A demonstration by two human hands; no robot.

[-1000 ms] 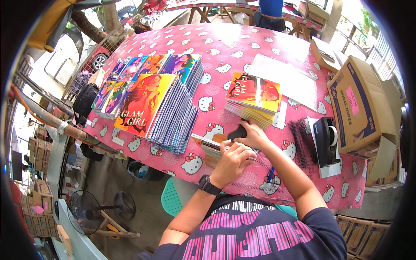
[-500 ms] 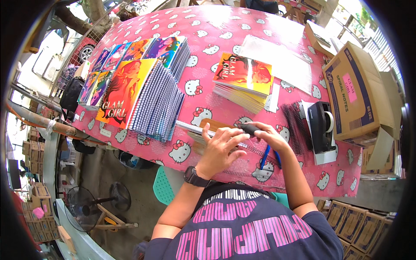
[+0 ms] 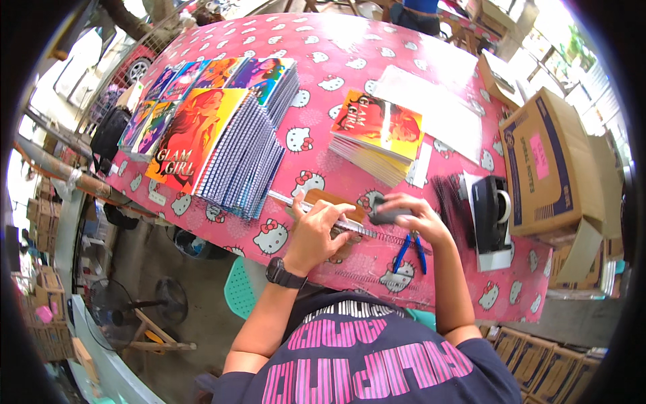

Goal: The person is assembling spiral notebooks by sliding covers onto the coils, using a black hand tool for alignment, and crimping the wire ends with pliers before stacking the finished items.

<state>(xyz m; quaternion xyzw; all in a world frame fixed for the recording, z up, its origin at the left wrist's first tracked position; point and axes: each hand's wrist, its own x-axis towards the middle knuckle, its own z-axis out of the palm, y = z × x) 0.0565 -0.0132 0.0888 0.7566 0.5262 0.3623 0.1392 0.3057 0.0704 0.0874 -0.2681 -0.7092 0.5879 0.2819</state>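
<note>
Several notebook stacks point(image 3: 225, 145): left side of the table, bright covers up, coiled spines facing right; bulky beside the left hand.
Left hand point(image 3: 316, 229): thumb and fingers closed about the coiled edge of a notebook point(image 3: 355, 228), near the table's front, middle.
Brown board point(image 3: 338, 200): just beyond the notebook.
Red-and-yellow stack point(image 3: 380, 124): beyond both hands, white sheets point(image 3: 437, 101) behind.
Dark block point(image 3: 383, 211): under blurred, bent fingers of the right hand point(image 3: 418, 219); gripped or merely touched, cannot tell.
Blue-handled pliers point(image 3: 410, 256): handles spread, between the forearms.
Right-hand obstacles: black coils point(image 3: 451, 205), then black tape dispenser point(image 3: 490, 212), then cardboard box point(image 3: 552, 161).
Tablecloth point(image 3: 268, 237): pink, printed with white cat faces, shiny at the far end.
Room: fan point(image 3: 111, 310) and green chair point(image 3: 241, 288) at lower left, another person point(image 3: 417, 17) far off, stacked cartons point(image 3: 548, 367) at lower right.
Front edge: slanting down rightward, close to the torso.
Room for moving: pink strip between left and middle stacks; narrower gap between right hand and coils.
</note>
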